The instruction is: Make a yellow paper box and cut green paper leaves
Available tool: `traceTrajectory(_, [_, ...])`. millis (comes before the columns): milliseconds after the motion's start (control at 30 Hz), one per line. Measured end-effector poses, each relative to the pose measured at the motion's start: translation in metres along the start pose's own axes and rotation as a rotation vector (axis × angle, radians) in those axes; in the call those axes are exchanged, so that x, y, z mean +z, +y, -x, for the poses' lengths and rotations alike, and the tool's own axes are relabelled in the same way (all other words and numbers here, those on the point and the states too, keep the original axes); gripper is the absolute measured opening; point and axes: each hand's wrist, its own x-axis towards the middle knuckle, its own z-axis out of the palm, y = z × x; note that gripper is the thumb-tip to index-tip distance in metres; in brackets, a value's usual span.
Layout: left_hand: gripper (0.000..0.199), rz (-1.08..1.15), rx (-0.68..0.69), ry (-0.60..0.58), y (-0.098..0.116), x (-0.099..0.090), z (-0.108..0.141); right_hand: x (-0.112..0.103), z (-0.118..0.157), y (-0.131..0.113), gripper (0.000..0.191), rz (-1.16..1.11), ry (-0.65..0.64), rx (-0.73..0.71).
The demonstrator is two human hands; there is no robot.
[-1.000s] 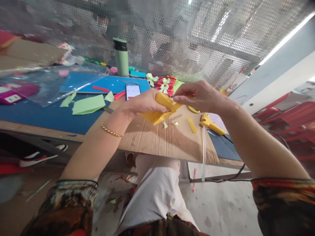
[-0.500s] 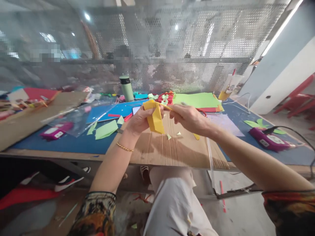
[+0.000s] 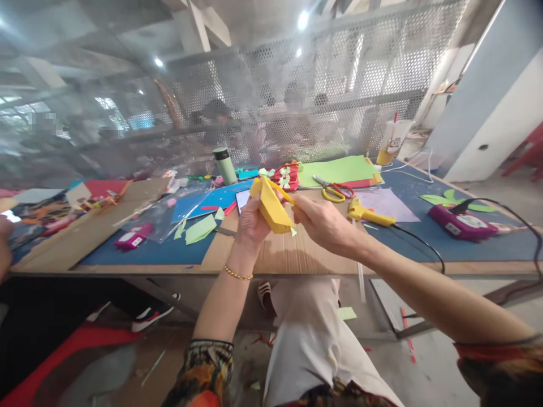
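A folded piece of yellow paper (image 3: 275, 212) is held up over the brown cardboard (image 3: 303, 254). My left hand (image 3: 251, 226) is closed around its left side, the fingers partly behind the paper. My right hand (image 3: 326, 223) pinches the right end of a narrow yellow strip (image 3: 283, 191) that runs from the top of the folded piece. Just right of my right hand lies a yellow glue gun (image 3: 368, 213), its nozzle over the cardboard. Behind that hand, scissors with yellow handles (image 3: 333, 194) rest on the table.
Green paper sheets (image 3: 339, 171) lie at the back, beside a red piece with pale green shapes (image 3: 287, 175). A green flask (image 3: 225, 167) and a drink cup (image 3: 392, 141) stand there. Purple devices (image 3: 461, 220) sit at both sides. Another person's hand (image 3: 4, 240) shows at far left.
The view has turned left and up, so the scene sits farther right. The yellow paper is tilted more. The glue gun and scissors, mostly covered by my right arm before, now show.
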Motion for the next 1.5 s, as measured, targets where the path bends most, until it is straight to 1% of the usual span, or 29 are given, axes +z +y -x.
traceTrajectory(100, [0.021,0.034,0.012,0.041,-0.007,0.008,0.012,-0.005,0.014,-0.017,0.019,0.014,0.023,0.034])
traceTrajectory(167, [0.019,0.034,0.027,0.065,-0.010,0.013,0.018,-0.010,0.025,-0.028,0.024,0.031,0.031,0.052])
traceTrajectory(233, [0.022,0.001,0.041,0.084,-0.013,0.017,0.024,-0.016,0.037,-0.037,0.031,0.042,0.027,0.057])
traceTrajectory(300, [0.028,-0.051,0.051,0.071,-0.015,0.020,0.028,-0.020,0.049,-0.043,0.033,0.061,0.011,0.050])
traceTrajectory(367, [0.032,-0.089,0.057,0.028,-0.017,0.022,0.032,-0.022,0.061,-0.045,0.036,0.101,-0.004,0.041])
traceTrajectory(467, [0.032,-0.125,0.097,-0.006,-0.019,0.024,0.037,-0.023,0.074,-0.047,0.039,0.141,0.002,0.039])
traceTrajectory(567, [0.029,-0.138,0.166,0.004,-0.021,0.025,0.042,-0.028,0.081,-0.051,0.038,0.098,0.013,0.041])
traceTrajectory(633, [0.027,-0.124,0.189,0.003,-0.023,0.025,0.046,-0.034,0.083,-0.056,0.034,0.020,0.023,0.052])
traceTrajectory(733, [0.027,-0.109,0.167,-0.010,-0.029,0.028,0.053,-0.041,0.083,-0.064,0.037,-0.140,0.071,0.112])
traceTrajectory(800, [0.029,-0.099,0.124,0.007,-0.034,0.033,0.060,-0.041,0.082,-0.066,0.041,-0.190,0.105,0.165])
traceTrajectory(933, [0.035,-0.005,0.048,0.080,-0.047,0.043,0.073,-0.037,0.087,-0.058,0.057,-0.127,0.136,0.280])
traceTrajectory(1000, [0.035,0.032,0.036,0.119,-0.050,0.044,0.078,-0.039,0.092,-0.054,0.060,-0.120,0.129,0.311])
traceTrajectory(1133, [0.027,0.013,0.055,0.212,-0.053,0.041,0.084,-0.047,0.102,-0.056,0.054,-0.220,0.064,0.312])
traceTrajectory(1200, [0.027,-0.012,0.083,0.215,-0.054,0.037,0.086,-0.046,0.106,-0.062,0.046,-0.187,0.058,0.301])
traceTrajectory(1300, [0.029,-0.089,0.124,0.212,-0.059,0.034,0.088,-0.034,0.108,-0.069,0.036,-0.038,0.067,0.304])
traceTrajectory(1400, [0.031,-0.213,0.152,0.277,-0.067,0.031,0.092,-0.019,0.108,-0.068,0.022,0.066,0.099,0.329])
traceTrajectory(1467, [0.035,-0.254,0.137,0.301,-0.071,0.028,0.097,-0.016,0.108,-0.064,0.022,0.077,0.114,0.327])
traceTrajectory(1500, [0.037,-0.262,0.120,0.296,-0.072,0.025,0.102,-0.019,0.108,-0.061,0.022,0.070,0.110,0.330])
